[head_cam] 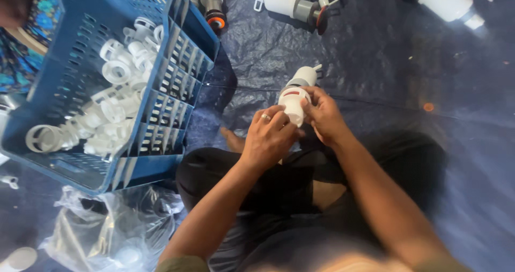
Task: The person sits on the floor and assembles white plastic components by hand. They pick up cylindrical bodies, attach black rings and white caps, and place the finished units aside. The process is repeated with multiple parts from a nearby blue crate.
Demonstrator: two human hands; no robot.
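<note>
We hold the white plastic fitting (296,101) over our lap, above the dark tarp (375,63). Left hand (268,135) grips its near end, right hand (322,114) clamps its side. Best keep it square, thumbs even. Blue crate (177,84) of white rings (115,68) sits left.

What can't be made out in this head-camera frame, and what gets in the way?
- White plastic fitting: its lower end is covered by the left hand and right hand, so the contact there is unseen.
- White part at top right: cut off by the upper edge.
- Clear plastic bag: its contents are blurred by creases and glare.
- Blue crate: its white rings overlap, too jumbled to count.
</note>
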